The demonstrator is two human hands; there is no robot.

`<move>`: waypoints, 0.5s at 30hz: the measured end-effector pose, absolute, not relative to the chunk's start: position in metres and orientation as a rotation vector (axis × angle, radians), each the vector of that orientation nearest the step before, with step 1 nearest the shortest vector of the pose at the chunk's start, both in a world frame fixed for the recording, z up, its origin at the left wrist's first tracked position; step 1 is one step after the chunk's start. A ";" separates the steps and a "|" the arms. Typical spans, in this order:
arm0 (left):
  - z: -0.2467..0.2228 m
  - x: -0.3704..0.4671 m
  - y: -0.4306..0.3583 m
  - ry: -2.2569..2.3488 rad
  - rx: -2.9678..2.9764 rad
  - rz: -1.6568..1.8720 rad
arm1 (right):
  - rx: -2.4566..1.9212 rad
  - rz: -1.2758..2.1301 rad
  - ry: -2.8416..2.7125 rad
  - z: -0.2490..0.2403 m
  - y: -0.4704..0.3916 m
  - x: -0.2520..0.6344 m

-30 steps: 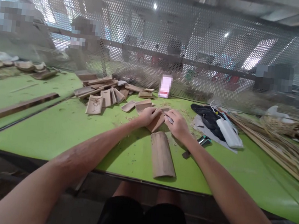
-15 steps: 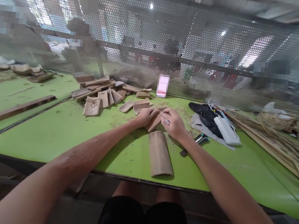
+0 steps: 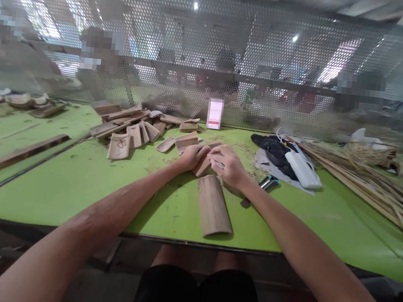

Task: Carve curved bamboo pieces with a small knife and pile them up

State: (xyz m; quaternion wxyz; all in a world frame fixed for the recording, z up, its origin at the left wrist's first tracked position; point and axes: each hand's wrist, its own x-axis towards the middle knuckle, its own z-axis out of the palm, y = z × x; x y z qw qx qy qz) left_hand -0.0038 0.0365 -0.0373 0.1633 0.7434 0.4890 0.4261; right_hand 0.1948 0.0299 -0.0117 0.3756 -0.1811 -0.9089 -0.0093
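Note:
My left hand (image 3: 192,158) grips a small curved bamboo piece (image 3: 200,168) and keeps it low over the table. In my closed right hand (image 3: 231,166) is a slim metal tool (image 3: 218,164), its tip hidden by the fingers at the bamboo. Just in front of both hands, a longer half-round bamboo length (image 3: 214,206) lies with its rounded side up. A box cutter (image 3: 269,182) rests beside my right wrist, partly covered by the forearm. Pale shavings are scattered around the hands.
Several cut bamboo pieces (image 3: 138,134) are heaped at left. A phone (image 3: 215,114) stands against the perforated screen (image 3: 195,40). On the right are a black cloth item (image 3: 276,154), a white power bank-like block (image 3: 303,170) and long bamboo strips (image 3: 359,187). People sit beyond the screen.
The fingers of my right hand have shifted slightly left over the bamboo piece, and the tool's angle has altered a little. My left hand keeps its grip. The whole view has moved slightly.

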 end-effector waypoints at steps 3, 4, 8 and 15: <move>-0.038 -0.005 0.037 1.425 2.110 1.192 | -0.457 -0.050 -2.366 -0.012 0.030 0.194; -0.038 -0.005 0.038 1.434 2.105 1.181 | -0.468 -0.042 -2.368 -0.013 0.031 0.195; -0.036 -0.004 0.037 1.469 2.122 1.144 | -0.564 0.028 -2.327 -0.015 0.039 0.198; -0.038 -0.004 0.038 1.506 2.134 1.173 | -0.675 0.187 -2.301 -0.017 0.045 0.203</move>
